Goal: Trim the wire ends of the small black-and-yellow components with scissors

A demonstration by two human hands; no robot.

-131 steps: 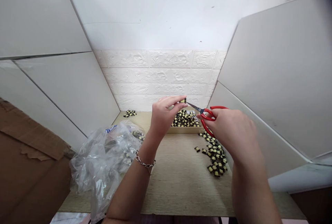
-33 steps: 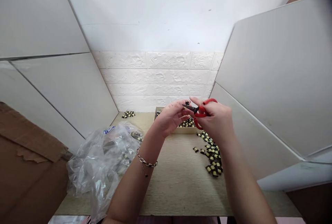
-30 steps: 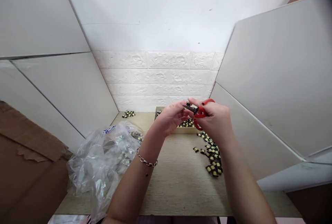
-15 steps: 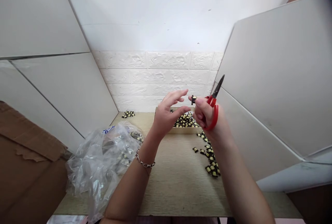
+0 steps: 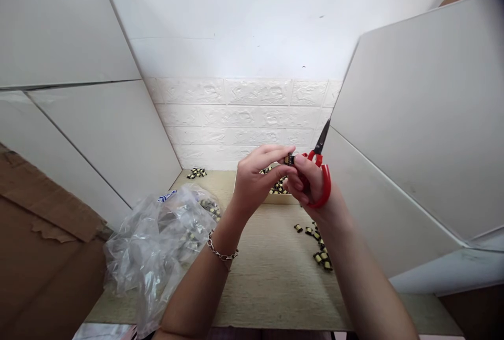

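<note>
A small black-and-yellow coil (image 5: 290, 159) is between my two hands, above the box. My left hand (image 5: 252, 177) has its thumb and fingers closed round the coil's left end. At the other end, the thumb and forefinger of my right hand (image 5: 309, 172) pinch it. Scissors (image 5: 322, 138) with red handles hang on my right hand, blades together and pointing up and away. Behind and below the hands, a shallow box (image 5: 281, 200) holds many like coils; my hands hide part of it.
Loose coils (image 5: 323, 258) lie on the table (image 5: 268, 277) beside my right forearm. A clear plastic bag (image 5: 153, 251) with coils in it rests at the left. Another little heap of coils (image 5: 196, 173) is at the back left. Panels (image 5: 417, 119) and cardboard (image 5: 43, 256) flank the table.
My hands have come together. The left fingers, apart from the coil before, now close on it. My right hand has shifted slightly left and down with the coil and scissors.
</note>
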